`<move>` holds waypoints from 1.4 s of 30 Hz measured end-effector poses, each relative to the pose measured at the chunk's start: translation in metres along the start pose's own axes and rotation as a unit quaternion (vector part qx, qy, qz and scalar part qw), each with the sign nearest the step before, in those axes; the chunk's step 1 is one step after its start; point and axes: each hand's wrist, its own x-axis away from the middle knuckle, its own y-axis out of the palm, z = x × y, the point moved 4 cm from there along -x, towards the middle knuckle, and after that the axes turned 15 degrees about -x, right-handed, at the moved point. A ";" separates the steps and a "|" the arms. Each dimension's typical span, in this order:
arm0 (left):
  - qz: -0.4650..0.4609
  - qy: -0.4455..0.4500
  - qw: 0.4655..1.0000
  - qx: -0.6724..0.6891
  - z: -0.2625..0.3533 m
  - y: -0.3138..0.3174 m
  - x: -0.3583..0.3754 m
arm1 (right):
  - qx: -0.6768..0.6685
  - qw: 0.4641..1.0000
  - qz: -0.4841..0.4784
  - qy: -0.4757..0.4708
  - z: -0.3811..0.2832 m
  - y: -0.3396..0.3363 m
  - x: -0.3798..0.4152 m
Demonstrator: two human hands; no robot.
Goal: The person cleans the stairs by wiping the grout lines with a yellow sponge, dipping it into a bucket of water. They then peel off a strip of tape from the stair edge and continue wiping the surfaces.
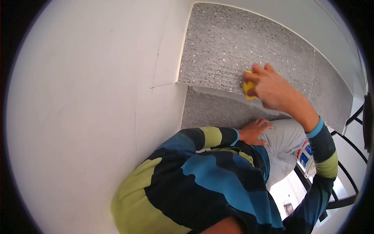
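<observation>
My right hand (271, 86) is closed round a small yellow sponge-like pad (249, 86), and my fingers hide part of it. It is held at the front edge of a grey speckled stone step (218, 43). Beside the pad, pale streaks run along that edge. My left hand (255, 132) lies with its fingers stretched out on the leg of my light grey trousers (284, 136), holding nothing.
A white wall (97, 89) rises close on the left. Below the step's edge is a darker grey riser (206, 109) with a pale smear. Black metal railing (348, 167) stands at the right, near a white bucket (306, 156) with red and blue markings.
</observation>
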 end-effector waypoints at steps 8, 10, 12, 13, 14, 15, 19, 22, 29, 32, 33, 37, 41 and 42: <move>0.006 0.003 1.000 -0.022 0.001 0.005 0.000 | -0.026 0.971 0.210 -0.111 -0.020 0.004 -0.036; 0.020 0.014 0.999 -0.022 -0.004 0.010 -0.001 | -0.029 0.976 0.189 -0.107 -0.014 0.013 -0.023; 0.032 0.026 0.999 -0.025 -0.001 0.011 0.001 | -0.012 0.998 0.056 -0.028 -0.005 0.016 -0.001; 0.024 0.016 0.999 -0.014 -0.001 0.007 0.000 | -0.009 0.998 0.057 -0.026 -0.005 0.011 0.002; 0.013 0.008 1.000 -0.002 0.001 0.004 0.000 | -0.023 0.997 0.067 -0.034 -0.006 0.006 0.005; 0.011 0.012 1.000 -0.002 0.002 0.003 0.000 | -0.038 0.995 0.079 -0.041 -0.007 0.004 0.007; 0.002 -0.002 1.000 -0.015 0.000 0.006 0.000 | -0.028 0.971 0.215 -0.098 -0.020 -0.002 -0.018; 0.014 0.006 1.000 -0.024 -0.002 0.009 0.000 | -0.036 0.972 0.209 -0.098 -0.010 0.015 -0.007; 0.007 0.003 1.000 -0.020 -0.002 0.011 0.000 | -0.056 0.987 0.148 -0.031 -0.007 0.004 0.011; 0.014 0.012 1.000 -0.022 0.001 0.005 0.000 | -0.034 0.974 0.210 -0.071 -0.016 0.011 -0.013; 0.014 0.012 1.000 -0.022 0.000 0.006 -0.001 | -0.033 0.975 0.207 -0.079 -0.017 0.015 -0.017; 0.022 0.009 1.000 -0.001 -0.004 0.016 0.003 | -0.039 0.993 0.110 -0.033 0.000 0.021 0.028; 0.006 0.002 1.000 -0.006 -0.001 0.011 0.000 | -0.111 0.988 0.107 0.013 0.008 0.007 0.035; 0.004 0.006 1.000 -0.006 0.001 0.010 0.000 | -0.117 0.979 0.163 -0.011 0.003 0.001 0.031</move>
